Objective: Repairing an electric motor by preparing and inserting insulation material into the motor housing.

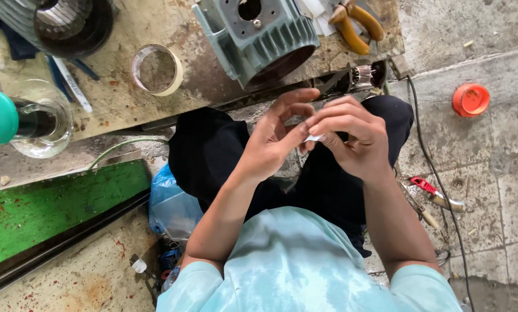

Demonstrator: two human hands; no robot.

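Two hands meet over the lap here, both busy w/ one tiny white scrap [313,138], prob paper or tape, can't tell which. Right hand [351,138] has its fingers pressed together around the scrap, pinching it at the tips. Left hand [273,141] sits just beside, fingers loosely spread, thumb and forefinger tip touching the same bit from the other side. So the scrap is held in the air btw both hands, above the black trousers, near the desk edge but not on it.

On the desk [126,98]: a grey-green finned motor housing [259,37] lying w/ its open bore facing the person, a roll of tape [157,69] to its left, orange-handled pliers [354,23] at the far corner, a glass jar w/ teal lid [28,121] on the left. Small wound rotor [364,75] pokes out at the desk edge. Floor has an orange cap [470,99], a red-handled tool [435,193] and a black cable [438,179].

Imo w/ a piece this small the trick is: keep the pinch at the very fingertips, elbows tucked in, don't squeeze so hard it creases, and let one hand hold steady while the other works it. Dropping it on that messy floor = good luck finding it.
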